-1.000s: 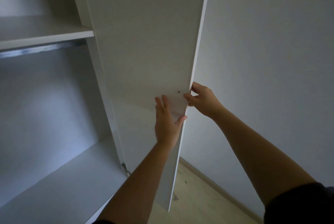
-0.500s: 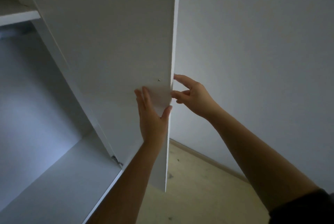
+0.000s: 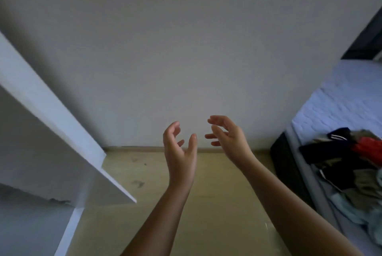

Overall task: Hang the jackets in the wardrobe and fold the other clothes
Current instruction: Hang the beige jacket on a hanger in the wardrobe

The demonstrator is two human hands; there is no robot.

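Over on the right, the clothes (image 3: 351, 164) lie in a loose, crumpled heap on the bed (image 3: 341, 100), cut off by the edge of the view. The heap mixes soft fabrics: a dark navy piece with thin white stripes (image 3: 339, 136), a bright red piece (image 3: 369, 148), dull olive cloth (image 3: 361, 185) and a pale blue-green piece (image 3: 351, 213) nearest the camera. None is folded, and which are jackets cannot be told. The bed's cover is light lilac with a quilted, bumpy surface, and a dark, blocky frame (image 3: 287, 164) runs along its side.

Both hands hang in the air between the bed and the wardrobe, well apart from the clothes. The left hand (image 3: 179, 152) is raised with its fingers loosely curled, grasping nothing. The right hand (image 3: 229, 140) is just beside it, fingers relaxed and slightly bent, also released and not touching the left.

At the left stands the wardrobe door (image 3: 41, 100), a flat, smooth white board with sharp straight edges. Below is a matte beige floor (image 3: 217, 204) with a few dark scuffs, a thin skirting strip (image 3: 144, 148), and a plain pale wall (image 3: 186, 49).
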